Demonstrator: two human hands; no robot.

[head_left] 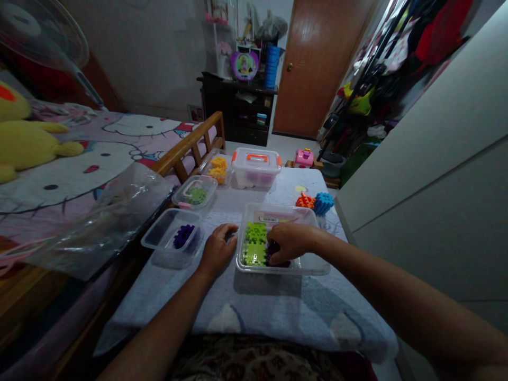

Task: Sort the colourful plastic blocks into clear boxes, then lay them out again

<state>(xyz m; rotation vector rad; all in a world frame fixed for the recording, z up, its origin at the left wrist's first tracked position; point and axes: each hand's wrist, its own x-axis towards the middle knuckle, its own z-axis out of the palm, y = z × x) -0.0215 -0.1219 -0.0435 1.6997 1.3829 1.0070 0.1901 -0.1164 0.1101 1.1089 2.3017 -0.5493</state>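
My right hand (291, 242) reaches into a clear plastic bin (313, 269), its fingers closed on dark purple interlocking blocks (273, 255) that it partly covers. Beside them in the bin lie bright green interlocking blocks (255, 244). My left hand (219, 248) rests on the cloth just left of the bin, fingers loosely apart and holding nothing. Farther left, a clear open container (159, 241) has a purple block cluster (184, 236) in it. An orange cluster (305, 200) and a blue cluster (324, 202) stand behind the bin's right side.
Behind are a lidded container (194, 193) with green pieces, a container with yellow blocks (218, 169), and a lidded box (257, 164) with orange latches. A wooden bed rail (190, 143) borders the left side, and a pale cabinet (428, 201) the right.
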